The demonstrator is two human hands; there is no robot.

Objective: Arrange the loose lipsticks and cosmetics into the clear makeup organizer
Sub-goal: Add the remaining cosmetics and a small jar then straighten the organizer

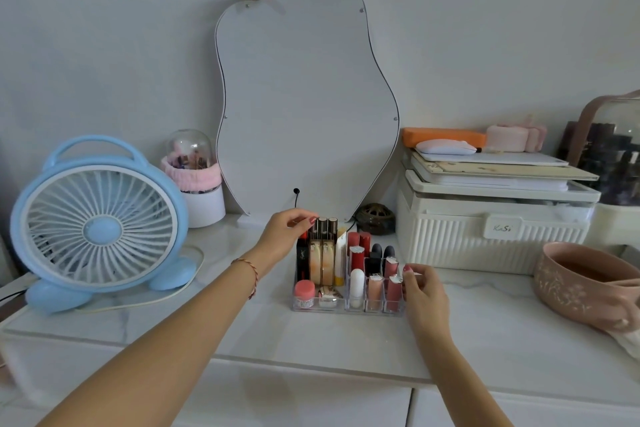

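On the white counter below the mirror (304, 97), both hands are working at the clear makeup organizer (320, 305), which is looking nearly full.
Left hand (284, 236) is pinching the top of a tall tube at the back-left row; right hand (424, 291) is curling at the right wall, fingertips pinching a small pale item by the pink lipsticks (393, 282). Best lowering each piece straight down, steadying the tray, not knocking neighbours. Pinched tube mostly hidden by fingers; right-hand item too small to identify; compartment dividers hard to make out.

Soft even daylight, faint shadows, no glare, wide-angle bending at edges, slightly soft focus
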